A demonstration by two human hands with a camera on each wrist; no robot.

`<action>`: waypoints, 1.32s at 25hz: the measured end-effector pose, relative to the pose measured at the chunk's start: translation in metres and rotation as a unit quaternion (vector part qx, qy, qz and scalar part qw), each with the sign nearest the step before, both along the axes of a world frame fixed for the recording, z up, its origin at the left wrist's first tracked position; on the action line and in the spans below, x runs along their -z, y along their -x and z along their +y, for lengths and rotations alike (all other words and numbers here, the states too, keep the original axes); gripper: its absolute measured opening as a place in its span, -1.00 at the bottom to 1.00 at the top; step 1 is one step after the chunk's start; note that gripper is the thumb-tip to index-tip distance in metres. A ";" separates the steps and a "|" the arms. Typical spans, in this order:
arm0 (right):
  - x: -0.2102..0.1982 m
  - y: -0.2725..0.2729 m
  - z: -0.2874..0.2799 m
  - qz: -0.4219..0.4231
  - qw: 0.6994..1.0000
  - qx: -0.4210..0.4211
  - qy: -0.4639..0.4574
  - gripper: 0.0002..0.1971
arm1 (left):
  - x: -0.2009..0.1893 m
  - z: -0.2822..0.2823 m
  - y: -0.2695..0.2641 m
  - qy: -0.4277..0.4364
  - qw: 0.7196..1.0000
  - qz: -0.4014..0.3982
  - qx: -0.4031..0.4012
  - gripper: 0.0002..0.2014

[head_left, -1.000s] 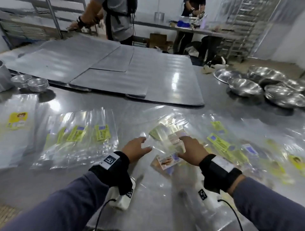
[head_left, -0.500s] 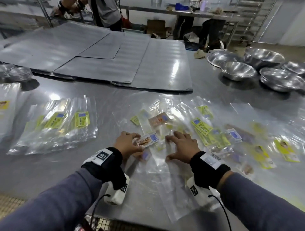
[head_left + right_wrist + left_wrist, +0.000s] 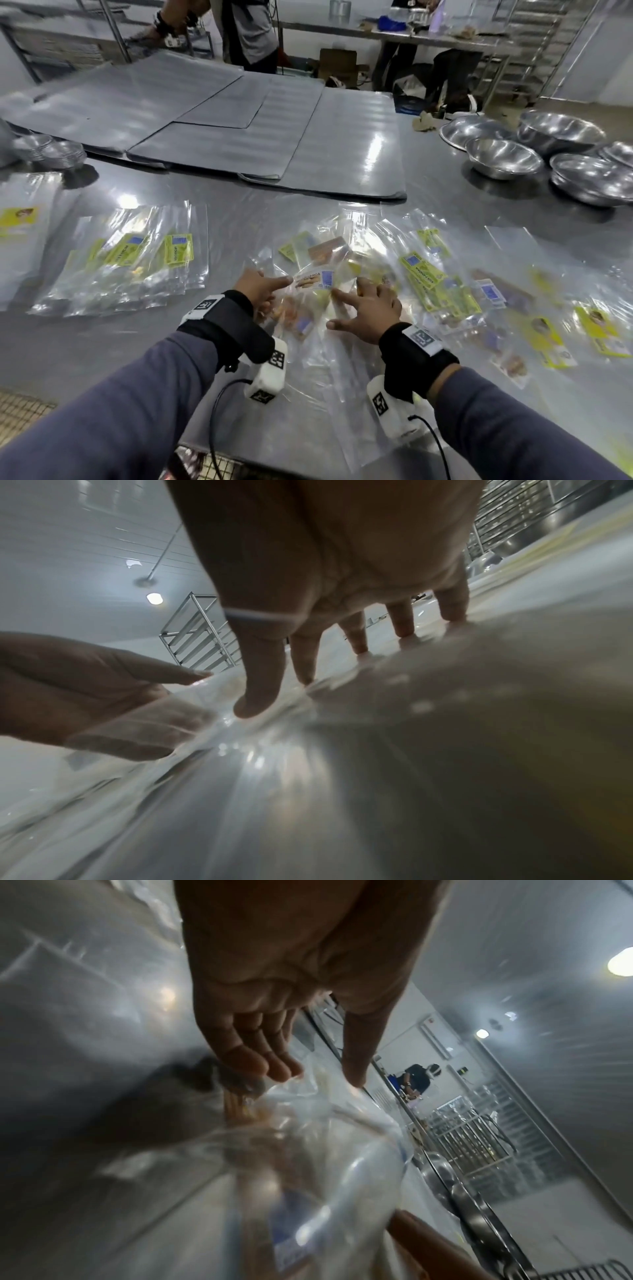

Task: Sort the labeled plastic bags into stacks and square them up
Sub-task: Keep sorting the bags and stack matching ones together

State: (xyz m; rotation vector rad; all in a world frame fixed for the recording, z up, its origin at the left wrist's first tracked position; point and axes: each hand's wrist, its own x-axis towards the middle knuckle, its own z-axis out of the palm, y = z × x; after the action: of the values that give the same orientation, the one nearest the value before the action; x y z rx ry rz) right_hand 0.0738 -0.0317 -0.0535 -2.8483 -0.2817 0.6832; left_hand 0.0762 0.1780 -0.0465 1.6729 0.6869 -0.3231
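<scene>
Clear plastic bags with printed labels lie on the steel table [image 3: 102, 346]. A bag with a tan-and-white label [image 3: 313, 279] lies between my hands, on top of a loose overlapping pile [image 3: 435, 277] of yellow-green and other labels that spreads to the right. My left hand [image 3: 257, 289] [image 3: 291, 974] has one finger stretched toward that label, and its other fingers rest loosely against the film. My right hand [image 3: 370, 308] [image 3: 342, 561] presses spread, straight fingers down on the bags. A fanned stack of yellow-green labelled bags [image 3: 137, 260] lies at the left.
Another bag stack with a yellow label [image 3: 20, 219] sits at the far left edge. Large grey metal sheets [image 3: 274, 137] cover the table's far half. Steel bowls [image 3: 503, 157] stand at the back right and small bowls [image 3: 65, 154] at the back left. A person [image 3: 246, 31] works beyond the table.
My left hand was pinching the tan-labelled bag; its fingers are now loose beside it. My right hand's fingers have spread wider on the pile.
</scene>
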 end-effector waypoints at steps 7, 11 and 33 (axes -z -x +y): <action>-0.010 -0.004 -0.006 -0.002 0.999 0.042 -0.022 0.10 | -0.012 0.040 -0.005 -0.004 0.999 -0.041 -0.005 -0.74; -0.021 -0.013 0.002 -0.038 0.998 0.045 0.039 0.05 | -0.016 0.090 0.000 -0.037 0.999 -0.038 -0.008 -0.78; -0.018 0.028 0.156 -0.013 0.987 -0.057 -0.147 -0.07 | 0.014 0.139 0.008 0.002 0.993 0.004 0.122 -0.62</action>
State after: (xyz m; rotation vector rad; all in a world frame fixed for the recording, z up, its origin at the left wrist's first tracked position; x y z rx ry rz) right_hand 0.0456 0.1239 -0.0354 -2.5766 -0.5068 0.5709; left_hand 0.0677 0.3170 -0.0603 1.7556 0.4880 -0.5050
